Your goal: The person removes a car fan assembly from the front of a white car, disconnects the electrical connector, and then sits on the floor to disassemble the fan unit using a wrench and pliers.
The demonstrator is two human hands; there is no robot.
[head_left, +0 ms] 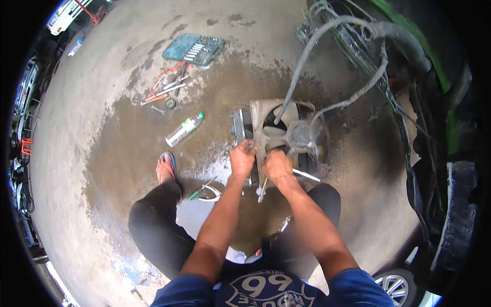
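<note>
A grimy radiator fan shroud lies on the wet floor between my knees, with a pale bladed fan set in it. Along its left side shows the narrow edge of a radiator. My left hand is closed at the shroud's left rim, its fingertips pressed on the edge. Just to the right, my right hand is curled over the near part of the shroud; what its fingers hold is hidden. A thin rod sticks out below that hand, and a pale bar lies to its right.
Left of the shroud lie a plastic bottle, a green-handled screwdriver and pliers. Farther off are loose tools and an open socket set. Hoses hang from a green vehicle at right.
</note>
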